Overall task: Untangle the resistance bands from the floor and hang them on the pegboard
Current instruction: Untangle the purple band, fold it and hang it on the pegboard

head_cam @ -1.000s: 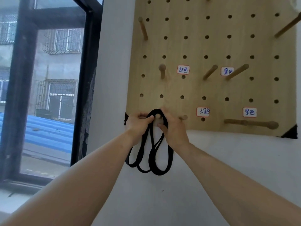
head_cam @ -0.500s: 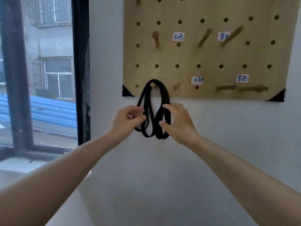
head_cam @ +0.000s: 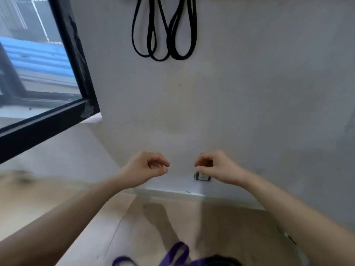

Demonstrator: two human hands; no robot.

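Overhead, a bundle of thin black rubber resistance bands [head_cam: 169, 43] hangs in several long loops against the pale grey plaster wall [head_cam: 249, 93]. Its upper end is cut off by the top edge of the view, so what it hangs from cannot be seen. Both grips are well below it and well apart from it, touching none of its loops. The left grip [head_cam: 148, 169], a bare hand held out in front of the wall, has its fingers loosely curled with the thumb tip close to the forefinger, and it pinches nothing. The right grip [head_cam: 217, 167] mirrors it just beside, with the same slack curl and nothing in it, and a gap of bare wall lies between the two. A small wall socket [head_cam: 203, 177] shows partly behind the right grip, just above the white skirting. Lower down, on the light wooden floor [head_cam: 134, 227], a flat purple resistance band [head_cam: 178, 250] lies at the bottom edge, blurred and partly cut off. A dark shape [head_cam: 221, 261] next to it is too smeared to identify. A black-framed window [head_cam: 76, 54] fills the left side.
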